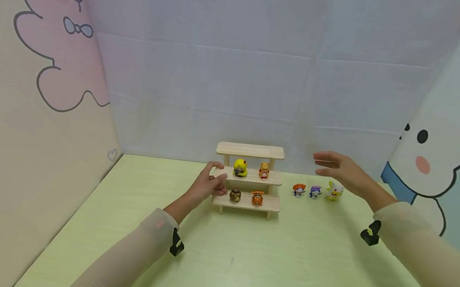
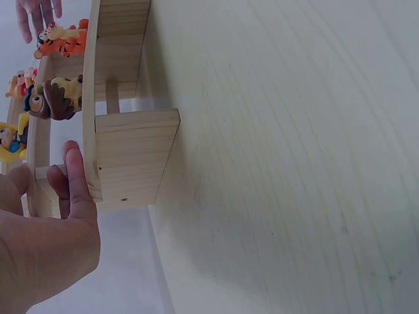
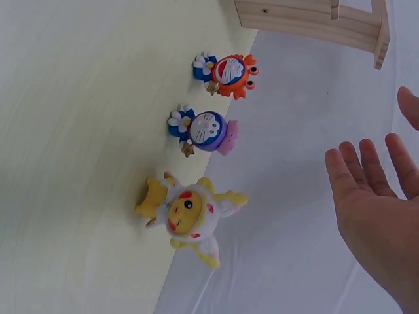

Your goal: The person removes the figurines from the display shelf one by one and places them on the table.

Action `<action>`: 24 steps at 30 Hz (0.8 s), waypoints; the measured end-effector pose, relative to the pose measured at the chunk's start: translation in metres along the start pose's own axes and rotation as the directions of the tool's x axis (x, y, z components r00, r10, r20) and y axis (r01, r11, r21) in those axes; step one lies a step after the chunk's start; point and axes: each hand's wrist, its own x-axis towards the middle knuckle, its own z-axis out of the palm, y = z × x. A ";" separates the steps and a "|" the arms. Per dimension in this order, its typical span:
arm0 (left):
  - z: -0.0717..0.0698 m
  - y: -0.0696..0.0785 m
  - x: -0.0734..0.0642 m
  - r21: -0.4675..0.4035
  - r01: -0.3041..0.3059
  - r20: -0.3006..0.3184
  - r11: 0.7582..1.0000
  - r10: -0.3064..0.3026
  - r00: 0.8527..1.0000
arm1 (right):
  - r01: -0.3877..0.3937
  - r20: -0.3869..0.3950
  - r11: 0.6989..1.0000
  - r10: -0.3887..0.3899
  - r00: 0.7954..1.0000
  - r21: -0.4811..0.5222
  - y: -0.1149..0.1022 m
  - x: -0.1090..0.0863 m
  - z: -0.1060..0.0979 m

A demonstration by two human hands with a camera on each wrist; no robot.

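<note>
The left hand grips the left end of the wooden shelf on the table, so a tug could tip the owl toy off, while the loose right hand holds nothing.

No txt, nos. or brand labels legible in any view. Only sign: sm. heart outline (grey, simply drawn), far end of left wall.

Booth-like setting: pale green table, cartoon side panels, plain backdrop
</note>
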 end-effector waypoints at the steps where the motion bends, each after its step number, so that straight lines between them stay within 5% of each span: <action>1: 0.000 0.000 0.000 -0.002 -0.001 0.002 1.000 0.001 1.000 | 0.002 0.002 1.000 -0.002 1.000 0.001 -0.002 0.001 0.002; 24: 0.000 0.001 -0.001 -0.012 -0.006 0.005 1.000 0.006 1.000 | 0.101 0.024 0.995 -0.101 0.995 -0.013 -0.031 0.010 0.049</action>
